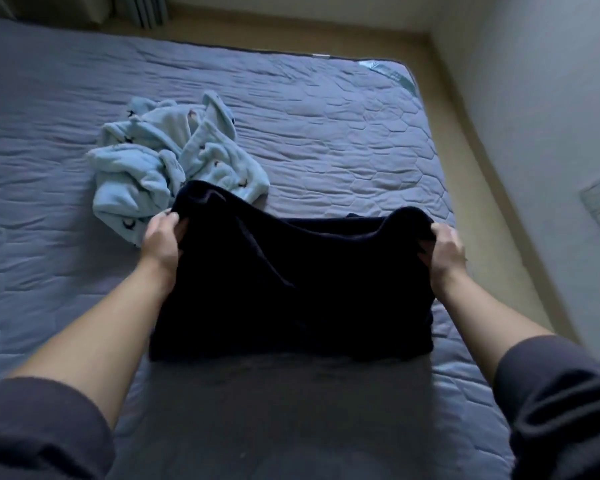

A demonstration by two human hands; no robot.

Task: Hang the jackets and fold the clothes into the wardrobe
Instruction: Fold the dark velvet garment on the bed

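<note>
Both hands, left [161, 237] & right [445, 249], pinch the black cloth [291, 289] corners, lifting its far edge to fold toward the bed's [326, 133] near edge.

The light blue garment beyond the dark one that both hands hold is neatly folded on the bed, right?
No: the head view shows the light blue garment lying crumpled, not folded, on the bed, beyond the dark garment that the left hand and right hand hold.
</note>
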